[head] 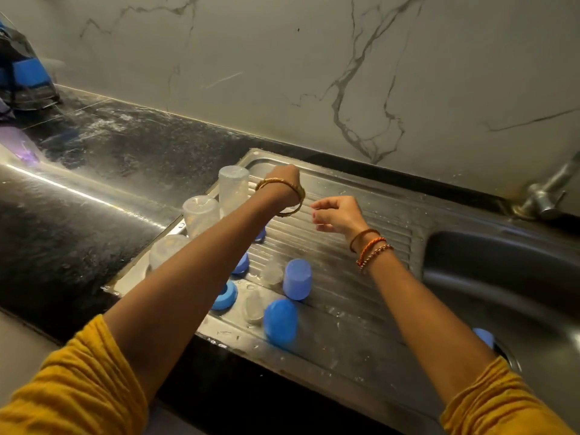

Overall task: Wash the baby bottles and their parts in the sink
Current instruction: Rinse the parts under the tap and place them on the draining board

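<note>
Nowhere legible writing; left hand (284,177) grip unclear, right hand (337,213) loosely curled, empty, above drainboard (361,277).

Left hand (284,177): fingers hidden behind its wrist, grip unreadable; blue rings (241,264) half covered by the left forearm; blue part in the sink (484,336) mostly behind the right arm; tap (546,193) cut by the right edge; dark bag (22,67) blurred, cropped left.

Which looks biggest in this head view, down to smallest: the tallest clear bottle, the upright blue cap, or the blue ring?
1. Tallest clear bottle.
2. Upright blue cap.
3. Blue ring.
The cap and ring lie nearer the camera, so their true gap from the bottle may be greater.
</note>
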The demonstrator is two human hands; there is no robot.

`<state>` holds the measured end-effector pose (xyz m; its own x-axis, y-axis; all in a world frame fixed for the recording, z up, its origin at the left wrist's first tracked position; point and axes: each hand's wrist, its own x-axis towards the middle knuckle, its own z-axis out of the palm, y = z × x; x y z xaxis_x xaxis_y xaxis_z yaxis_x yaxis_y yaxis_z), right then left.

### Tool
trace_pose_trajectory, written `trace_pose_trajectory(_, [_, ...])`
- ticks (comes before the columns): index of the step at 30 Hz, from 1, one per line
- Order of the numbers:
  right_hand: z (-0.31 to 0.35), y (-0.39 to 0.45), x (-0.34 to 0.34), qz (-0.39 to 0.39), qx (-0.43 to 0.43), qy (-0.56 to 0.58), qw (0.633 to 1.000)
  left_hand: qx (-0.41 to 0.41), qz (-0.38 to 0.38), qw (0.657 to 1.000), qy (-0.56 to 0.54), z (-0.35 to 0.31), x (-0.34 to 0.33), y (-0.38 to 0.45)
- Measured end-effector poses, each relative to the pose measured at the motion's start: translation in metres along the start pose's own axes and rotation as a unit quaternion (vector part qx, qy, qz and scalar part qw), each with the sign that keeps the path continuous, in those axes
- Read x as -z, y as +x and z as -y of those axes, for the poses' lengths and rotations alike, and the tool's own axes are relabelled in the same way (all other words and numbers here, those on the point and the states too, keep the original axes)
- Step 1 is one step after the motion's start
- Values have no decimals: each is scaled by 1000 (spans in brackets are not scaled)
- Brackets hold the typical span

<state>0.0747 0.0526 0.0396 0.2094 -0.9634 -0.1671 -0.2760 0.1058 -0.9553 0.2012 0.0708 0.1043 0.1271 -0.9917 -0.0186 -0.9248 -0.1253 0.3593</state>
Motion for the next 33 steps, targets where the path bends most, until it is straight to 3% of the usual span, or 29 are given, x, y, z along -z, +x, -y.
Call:
trace_pose_trajectory(3, [-8, -16, 45, -91, 38, -23, 995, -28, -11, 998, -56, -51, -13, -1])
trace_pose_trajectory(7, [-30, -46, 108, -195, 67, -73, 976, -42, 35, 986, -160, -112, -52, -6])
trace_pose_trajectory(14, [-105, -88, 213, -280, -30, -93, 955, -31, 136, 960, -241, -196, -145, -42])
trace_pose_trajectory(19, [-172, -105, 260, -256, -115, -121, 952, -15, 216, 947, -235, -238, -210, -67])
trace_pose_trajectory(26, [-240, -111, 293, -176, -198, -175, 948, 72, 268, 937, -211, -264, -278, -79])
trace_pose_trajectory(30, [-266, -114, 309, -153, -231, -267, 923, 104, 286, 936, -179, -271, -307, -79])
trace_pose_trajectory(33, [-285, -119, 317, -79, -242, -318, 913, 115, 272, 938, -181, -283, -327, -81])
